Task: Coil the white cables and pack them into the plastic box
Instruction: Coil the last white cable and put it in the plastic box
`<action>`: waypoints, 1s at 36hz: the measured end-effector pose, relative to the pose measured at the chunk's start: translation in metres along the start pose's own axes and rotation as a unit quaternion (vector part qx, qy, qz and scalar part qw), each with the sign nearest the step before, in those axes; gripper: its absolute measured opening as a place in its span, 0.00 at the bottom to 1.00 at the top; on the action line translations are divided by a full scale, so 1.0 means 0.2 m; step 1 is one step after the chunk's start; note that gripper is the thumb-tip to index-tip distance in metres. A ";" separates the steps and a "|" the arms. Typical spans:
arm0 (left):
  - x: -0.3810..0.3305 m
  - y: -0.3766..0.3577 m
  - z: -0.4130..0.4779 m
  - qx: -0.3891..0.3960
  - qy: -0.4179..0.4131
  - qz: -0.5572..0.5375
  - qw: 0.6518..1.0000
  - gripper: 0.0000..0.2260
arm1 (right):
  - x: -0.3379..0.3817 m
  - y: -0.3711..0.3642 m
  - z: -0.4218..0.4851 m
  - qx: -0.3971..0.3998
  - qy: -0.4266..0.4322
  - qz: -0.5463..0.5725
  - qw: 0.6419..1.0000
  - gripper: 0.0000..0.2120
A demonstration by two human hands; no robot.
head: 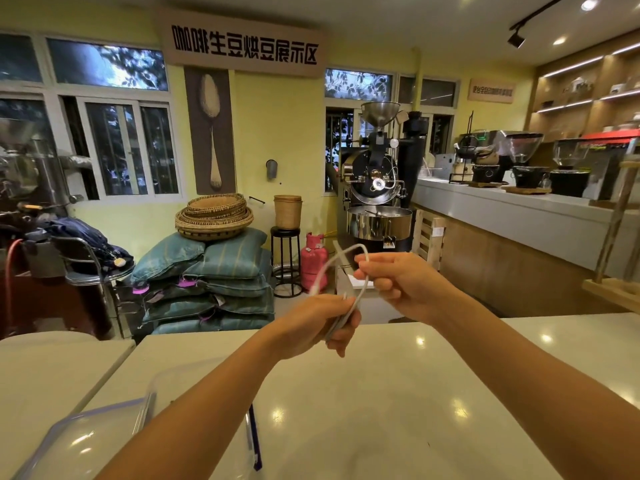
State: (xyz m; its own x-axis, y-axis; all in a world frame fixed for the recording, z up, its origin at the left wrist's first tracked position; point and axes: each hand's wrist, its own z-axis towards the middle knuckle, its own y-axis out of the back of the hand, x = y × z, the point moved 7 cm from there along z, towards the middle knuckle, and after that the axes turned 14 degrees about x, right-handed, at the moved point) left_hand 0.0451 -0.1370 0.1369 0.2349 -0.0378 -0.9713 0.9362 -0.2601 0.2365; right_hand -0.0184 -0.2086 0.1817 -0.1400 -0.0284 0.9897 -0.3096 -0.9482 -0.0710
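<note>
Held above the counter (pixel 381 393), the cable (pixel 323 270) is gripped as loops in your left hand (pixel 322 323) and pinched by your right hand (pixel 391 278); loosen either and the coil may spring apart short of the box (pixel 86 414).

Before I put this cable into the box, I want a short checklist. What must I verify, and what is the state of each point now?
1. Left hand grips the gathered part of the white cable: ok.
2. Right hand pinches the loop: ok.
3. Cable fully coiled, no loose end: cannot tell, it is blurred.
4. Plastic box open: cannot tell, the left arm hides much of it.
5. Cable lifted off the counter: ok.
</note>
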 end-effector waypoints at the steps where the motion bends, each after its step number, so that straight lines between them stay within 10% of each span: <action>1: -0.01 -0.01 0.00 0.001 -0.006 -0.011 1.000 0.18 | 0.01 0.00 0.01 -0.011 0.010 0.011 1.000 0.04; 11: -0.12 -0.08 -0.02 0.044 -0.067 -0.039 0.996 0.17 | -0.10 0.07 0.07 -0.142 0.044 -0.025 0.989 0.08; 36: -0.03 0.27 0.00 -0.210 -0.133 -0.164 0.955 0.16 | -0.19 -0.22 -0.03 0.030 0.045 -0.415 0.908 0.11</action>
State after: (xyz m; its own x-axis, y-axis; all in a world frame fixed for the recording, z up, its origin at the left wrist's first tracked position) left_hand 0.0948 -0.1509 0.1556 -0.1119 -0.2779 -0.9541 0.9834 0.1071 -0.1465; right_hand -0.0041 -0.1636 0.1465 0.0420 0.7272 0.6851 -0.2927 -0.6467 0.7044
